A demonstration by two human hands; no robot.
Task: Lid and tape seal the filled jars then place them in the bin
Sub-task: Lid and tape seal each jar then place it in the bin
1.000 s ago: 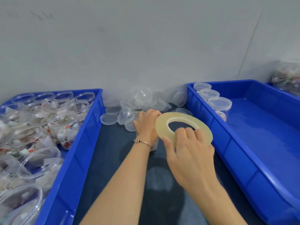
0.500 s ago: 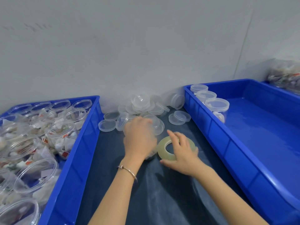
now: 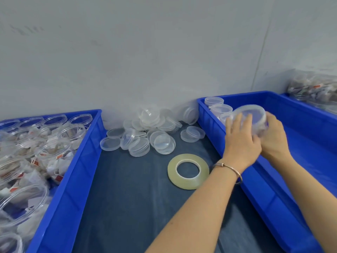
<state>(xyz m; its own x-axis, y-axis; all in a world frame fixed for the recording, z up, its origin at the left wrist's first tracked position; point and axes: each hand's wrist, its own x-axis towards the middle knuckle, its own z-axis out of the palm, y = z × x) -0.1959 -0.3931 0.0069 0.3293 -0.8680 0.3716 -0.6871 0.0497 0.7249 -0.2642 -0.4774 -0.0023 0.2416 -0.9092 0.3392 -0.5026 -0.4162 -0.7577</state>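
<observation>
I look down from a head-worn camera at a dark blue-grey table (image 3: 127,207) set against a pale grey wall. Both of my hands are raised over the blue bin on the right (image 3: 310,143), holding one clear lidded jar (image 3: 251,115) between them, above the bin's near left corner. My left hand (image 3: 240,141) has its fingers spread and lying against the jar's near side and lid; a thin metal bangle (image 3: 229,168) circles that wrist. My right hand (image 3: 273,137) cups the jar from the right, fingers curled around its wall. The jar is motion-blurred, so I cannot make out its contents or any tape on it.

Behind the held jar, three lidded jars (image 3: 217,106) stand in a row along the bin's left wall, at its far corner.

On the table, just left of my left wrist, a roll of clear tape (image 3: 188,170) lies flat, touched by neither hand. Farther back, near the wall, a loose heap of clear round lids (image 3: 151,132) spreads between the two bins.

On the left, a second blue bin (image 3: 73,161) holds many open clear jars (image 3: 52,141) filled with white packets with small red marks. At the far right edge, more filled clear containers (image 3: 315,88) sit in another blue tray.
</observation>
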